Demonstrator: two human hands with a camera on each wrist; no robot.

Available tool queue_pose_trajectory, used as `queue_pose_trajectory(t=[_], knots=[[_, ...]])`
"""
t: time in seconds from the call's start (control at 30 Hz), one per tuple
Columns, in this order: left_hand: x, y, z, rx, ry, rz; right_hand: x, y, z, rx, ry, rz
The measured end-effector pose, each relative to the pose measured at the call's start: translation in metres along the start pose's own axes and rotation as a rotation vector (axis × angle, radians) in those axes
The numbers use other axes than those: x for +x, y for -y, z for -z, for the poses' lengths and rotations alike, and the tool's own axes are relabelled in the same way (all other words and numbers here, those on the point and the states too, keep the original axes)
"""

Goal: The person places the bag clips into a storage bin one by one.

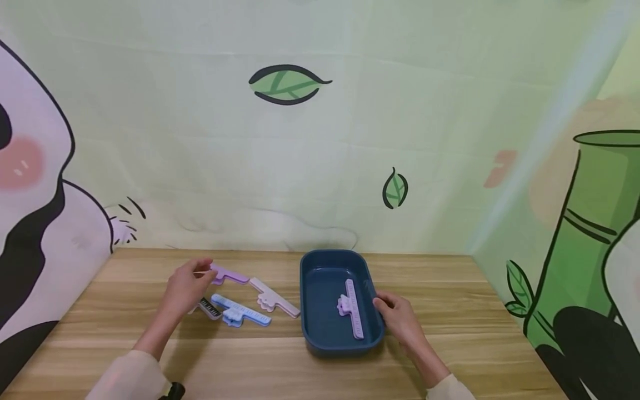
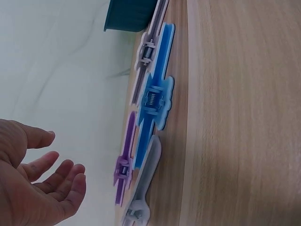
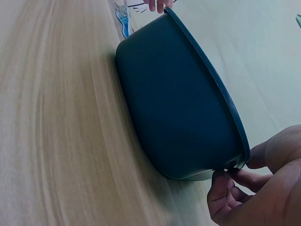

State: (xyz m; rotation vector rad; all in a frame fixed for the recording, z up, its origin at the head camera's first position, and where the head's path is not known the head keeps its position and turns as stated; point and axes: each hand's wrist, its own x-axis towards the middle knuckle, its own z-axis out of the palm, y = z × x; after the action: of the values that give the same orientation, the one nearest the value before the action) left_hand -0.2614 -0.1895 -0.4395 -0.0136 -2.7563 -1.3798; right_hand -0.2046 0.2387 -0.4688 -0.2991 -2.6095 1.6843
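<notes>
Four clips [image 1: 241, 311] lie lower left of centre in the head view near the left hand [image 1: 187, 286] (fingers apart), while the right hand [image 1: 401, 318] pinches the bin [image 1: 320, 319], lower centre, a lilac clip [image 1: 353, 312] inside.

Pale green backdrop [image 1: 210, 128] stands behind a wood-grain worktop [image 1: 240, 372].
Its print shows a panda [image 1: 30, 222] left, bamboo stalk [image 1: 600, 233] right, two leaves [image 1: 285, 85] between.

Before you, a wood-grained table [image 1: 240, 364] bears a dark blue bin [image 1: 342, 351]; left of it lie a pale clip [image 1: 276, 300], blue clip [image 1: 242, 313], purple clip [image 1: 230, 275] and grey-and-black clip [image 1: 209, 309].
</notes>
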Motion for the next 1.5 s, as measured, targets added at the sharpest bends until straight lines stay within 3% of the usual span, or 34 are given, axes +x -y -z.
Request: queue_pose_trajectory(t=[0.4, 0.67, 0.83, 1.13, 1.5], knots=[[0.015, 0.01, -0.012, 0.025, -0.029, 0.005, 0.0, -0.002, 0.0, -0.015, -0.001, 0.003], [0.027, 0.013, -0.018, 0.08, -0.053, 0.051, 0.0, -0.001, 0.001, -0.006, -0.007, 0.033], [0.029, 0.015, -0.022, 0.138, -0.061, 0.083, 0.001, -0.002, 0.0, -0.016, -0.008, 0.035], [0.034, 0.026, -0.031, 0.216, -0.074, 0.076, 0.0, -0.002, -0.001, -0.014, 0.002, 0.009], [0.031, 0.021, -0.036, 0.309, -0.094, 0.1, 0.001, -0.003, -0.002, -0.017, -0.01, 0.023]])
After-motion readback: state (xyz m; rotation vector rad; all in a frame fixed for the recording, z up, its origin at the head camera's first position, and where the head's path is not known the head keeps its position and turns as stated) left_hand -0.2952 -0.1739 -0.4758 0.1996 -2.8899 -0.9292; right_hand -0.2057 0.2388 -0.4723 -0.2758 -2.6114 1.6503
